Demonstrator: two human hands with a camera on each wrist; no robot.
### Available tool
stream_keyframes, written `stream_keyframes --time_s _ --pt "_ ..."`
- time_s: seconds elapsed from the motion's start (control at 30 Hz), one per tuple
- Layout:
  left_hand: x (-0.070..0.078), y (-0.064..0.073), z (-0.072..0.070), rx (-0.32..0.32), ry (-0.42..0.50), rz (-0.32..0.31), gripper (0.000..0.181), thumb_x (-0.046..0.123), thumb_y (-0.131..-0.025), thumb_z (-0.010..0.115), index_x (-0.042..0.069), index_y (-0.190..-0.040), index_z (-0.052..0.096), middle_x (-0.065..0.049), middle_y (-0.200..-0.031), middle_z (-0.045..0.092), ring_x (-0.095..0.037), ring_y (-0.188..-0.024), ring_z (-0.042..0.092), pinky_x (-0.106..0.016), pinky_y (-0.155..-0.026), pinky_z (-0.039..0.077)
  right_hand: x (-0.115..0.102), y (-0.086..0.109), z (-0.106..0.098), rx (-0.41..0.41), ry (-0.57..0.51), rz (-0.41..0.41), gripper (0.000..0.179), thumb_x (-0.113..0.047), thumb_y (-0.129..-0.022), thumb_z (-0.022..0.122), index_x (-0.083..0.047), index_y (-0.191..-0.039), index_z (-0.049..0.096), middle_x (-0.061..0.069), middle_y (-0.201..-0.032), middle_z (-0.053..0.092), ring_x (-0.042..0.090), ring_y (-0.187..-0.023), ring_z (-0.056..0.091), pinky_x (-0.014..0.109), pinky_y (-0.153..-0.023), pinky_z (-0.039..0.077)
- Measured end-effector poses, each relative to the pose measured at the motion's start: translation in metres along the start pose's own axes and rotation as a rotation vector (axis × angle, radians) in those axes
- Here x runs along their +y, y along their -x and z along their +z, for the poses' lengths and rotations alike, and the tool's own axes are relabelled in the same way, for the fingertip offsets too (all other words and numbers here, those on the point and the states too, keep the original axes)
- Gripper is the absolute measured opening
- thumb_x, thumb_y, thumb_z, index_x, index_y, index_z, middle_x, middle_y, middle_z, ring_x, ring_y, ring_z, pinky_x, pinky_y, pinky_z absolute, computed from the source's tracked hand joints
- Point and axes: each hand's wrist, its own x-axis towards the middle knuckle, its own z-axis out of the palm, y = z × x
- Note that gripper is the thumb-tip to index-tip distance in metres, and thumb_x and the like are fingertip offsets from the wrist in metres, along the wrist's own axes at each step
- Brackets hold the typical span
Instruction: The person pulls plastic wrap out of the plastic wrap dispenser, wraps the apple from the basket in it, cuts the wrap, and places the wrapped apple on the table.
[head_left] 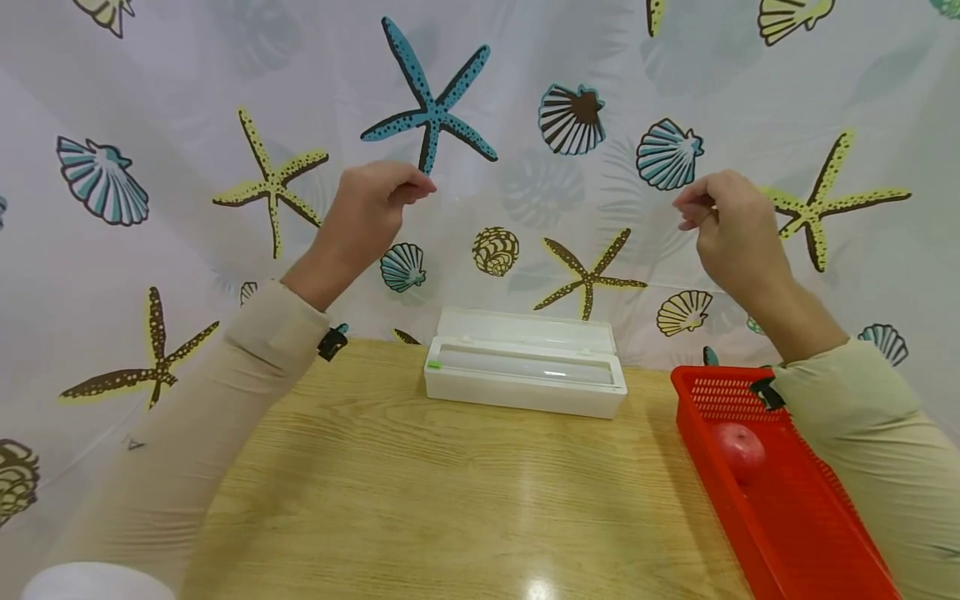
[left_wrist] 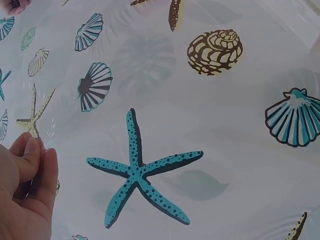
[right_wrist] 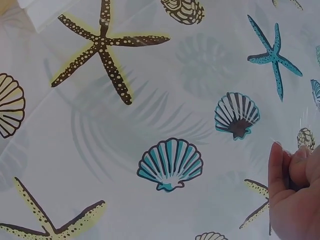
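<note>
Both hands are raised in front of the patterned curtain, level with each other and well apart. Thumb and fingers of the left hand [head_left: 367, 208] pinch a clear plastic film [left_wrist: 48, 139], which shows as fine shiny creases at the fingertips. On the other side, the right hand [head_left: 738, 229] pinches the film too, with bright streaks by its fingertips in the right wrist view. The film is so transparent that its lower edge does not show. Below and between the hands, a long white dispenser box [head_left: 525, 398] stands on the table, lid [head_left: 528, 331] raised, a pale roll [head_left: 525, 366] inside.
At the right, a red plastic basket [head_left: 716, 487] holds a round reddish fruit [head_left: 738, 450], partly under the right forearm. A white rounded object [head_left: 97, 583] shows at the bottom left. The curtain [head_left: 480, 167] hangs behind the wooden table [head_left: 465, 492].
</note>
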Motion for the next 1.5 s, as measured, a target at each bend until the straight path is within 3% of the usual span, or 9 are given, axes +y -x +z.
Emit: stream_keyframes --time_s 0.3,0.47,0.83,1.17,1.33,1.5 --pt "0.009 -0.005 -0.013 0.019 -0.015 0.025 0.017 0.002 -0.091 0.055 0.002 -0.098 0.070 -0.007 -0.097 0.068 -0.016 -0.088 0.061 -0.024 -0.083 0.049 -0.005 -0.004 -0.013 0.034 0.033 -0.015 0.015 0.006 -0.093 0.045 0.005 -0.096 0.059 0.015 -0.093 0.056 -0.003 -0.073 0.047 0.006 -0.068 0.035" --pt "0.014 -0.007 -0.019 0.029 -0.011 0.034 0.016 0.003 -0.091 0.056 0.002 -0.098 0.070 -0.006 -0.097 0.068 -0.016 -0.087 0.061 -0.025 -0.083 0.049 -0.010 -0.006 -0.020 0.041 0.038 -0.010 0.014 0.005 -0.093 0.046 0.005 -0.096 0.059 0.015 -0.093 0.057 -0.009 -0.073 0.044 0.005 -0.068 0.034" --pt "0.025 -0.001 -0.032 0.043 -0.023 0.019 0.017 0.003 -0.091 0.055 0.003 -0.099 0.070 -0.006 -0.098 0.068 -0.016 -0.089 0.061 -0.027 -0.084 0.049 -0.021 -0.002 -0.035 0.039 0.065 -0.049 0.013 0.004 -0.093 0.047 0.005 -0.097 0.060 0.014 -0.091 0.057 -0.009 -0.075 0.043 0.004 -0.069 0.034" --pt "0.035 0.010 -0.043 0.088 -0.033 0.103 0.014 0.002 -0.090 0.057 0.002 -0.094 0.071 -0.007 -0.093 0.068 -0.018 -0.085 0.062 -0.030 -0.080 0.050 -0.031 0.010 -0.048 0.032 0.064 -0.094 0.012 0.006 -0.091 0.048 0.005 -0.094 0.060 0.012 -0.087 0.056 -0.005 -0.077 0.043 0.009 -0.064 0.034" --pt "0.042 0.017 -0.049 0.084 -0.034 0.117 0.014 0.002 -0.089 0.058 0.003 -0.094 0.072 -0.007 -0.091 0.068 -0.018 -0.085 0.063 -0.032 -0.079 0.051 -0.035 0.020 -0.056 0.046 0.080 -0.146 0.011 0.009 -0.089 0.050 0.006 -0.090 0.060 0.013 -0.084 0.058 0.000 -0.075 0.045 0.010 -0.061 0.032" --pt "0.050 0.030 -0.056 0.095 -0.025 0.140 0.012 0.000 -0.086 0.062 0.003 -0.092 0.072 -0.008 -0.090 0.068 -0.020 -0.085 0.063 -0.034 -0.077 0.051 -0.042 0.030 -0.063 0.038 0.070 -0.180 0.011 0.012 -0.087 0.051 0.006 -0.088 0.060 0.012 -0.083 0.059 -0.007 -0.075 0.045 0.005 -0.065 0.033"
